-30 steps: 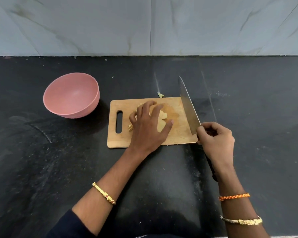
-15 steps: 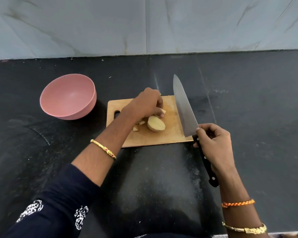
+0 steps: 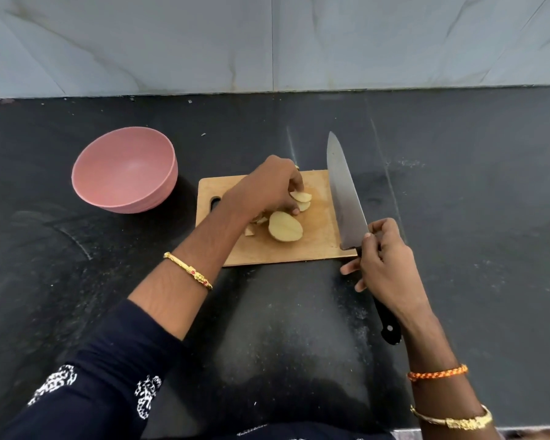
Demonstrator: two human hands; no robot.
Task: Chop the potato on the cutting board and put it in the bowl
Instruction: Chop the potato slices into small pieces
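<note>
Nearest us, lower right of the frame, our right hand (image 3: 386, 265) grips the knife (image 3: 346, 198) at the handle, its blade lying along the board's (image 3: 318, 246) right edge, we judge parked clear of the gathering. At centre, our left hand (image 3: 267, 188) curls its fingers (image 3: 296, 211) around potato (image 3: 285, 230) slices; the big half lies just below them. The bowl (image 3: 124, 169) waits at upper left on the bench (image 3: 458, 185).
</note>
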